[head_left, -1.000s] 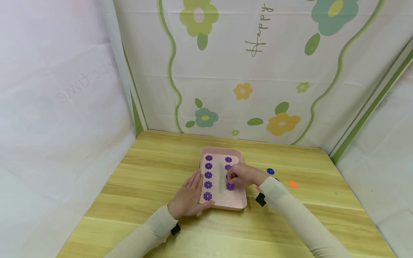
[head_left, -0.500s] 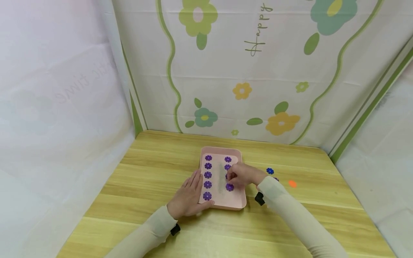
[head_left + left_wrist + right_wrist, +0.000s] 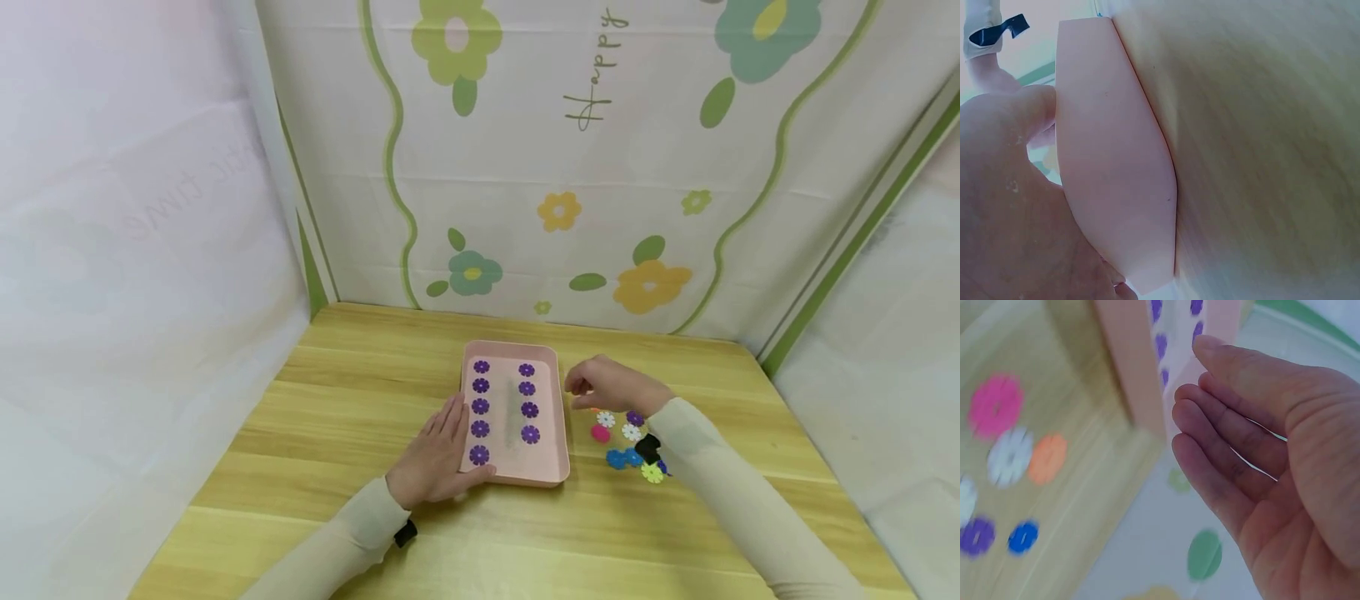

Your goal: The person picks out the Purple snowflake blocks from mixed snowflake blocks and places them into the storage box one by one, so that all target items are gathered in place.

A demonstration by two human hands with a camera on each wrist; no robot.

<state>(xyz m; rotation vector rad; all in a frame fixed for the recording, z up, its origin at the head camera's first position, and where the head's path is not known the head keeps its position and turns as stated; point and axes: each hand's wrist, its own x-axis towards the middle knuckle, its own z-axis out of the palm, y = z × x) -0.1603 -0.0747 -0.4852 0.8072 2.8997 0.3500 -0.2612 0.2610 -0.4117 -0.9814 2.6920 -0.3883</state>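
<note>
A pink tray lies on the wooden table, with purple flower-shaped discs in two columns on its floor. The right column has fewer discs than the left. My left hand rests on the tray's near left corner, fingers along the left rim and thumb on the front rim. In the left wrist view it touches the tray's outer wall. My right hand hovers just right of the tray. Nothing shows between its loosely bent fingers in the right wrist view.
Loose flower-shaped discs lie on the table right of the tray, among them pink, white, blue and yellow-green. Partly under the right forearm, some are hidden. A flower-printed cloth wall rises behind the table.
My right hand has let go of a purple disc at the bottom of the right column and moved right, out of the tray. The left hand stays in place.
</note>
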